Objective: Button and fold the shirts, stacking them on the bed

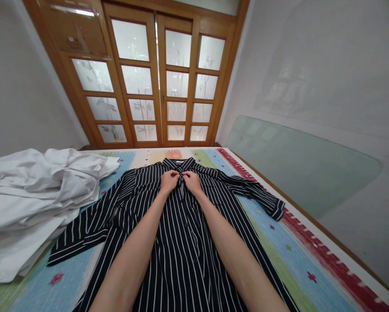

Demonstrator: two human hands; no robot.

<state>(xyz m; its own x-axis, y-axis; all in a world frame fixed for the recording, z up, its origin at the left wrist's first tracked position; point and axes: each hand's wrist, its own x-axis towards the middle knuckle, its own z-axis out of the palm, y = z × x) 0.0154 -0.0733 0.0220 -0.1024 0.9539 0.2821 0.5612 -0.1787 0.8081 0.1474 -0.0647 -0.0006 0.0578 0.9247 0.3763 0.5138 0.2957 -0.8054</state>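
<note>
A black shirt with white stripes lies spread face up, its collar at the far end and both sleeves out to the sides. Just below the collar, my left hand pinches the front edge of the shirt. Close beside it, my right hand pinches the opposite front edge. The fingertips of both hands nearly meet at the placket, and whatever button sits between them is too small to make out. Below my hands the front gapes slightly, with dark buttons along one edge.
A multicoloured patterned cover lies under the shirt. To the left sits a heap of white cloth. Wooden doors with frosted panes stand beyond the far edge. A pale green glass panel is against the right wall.
</note>
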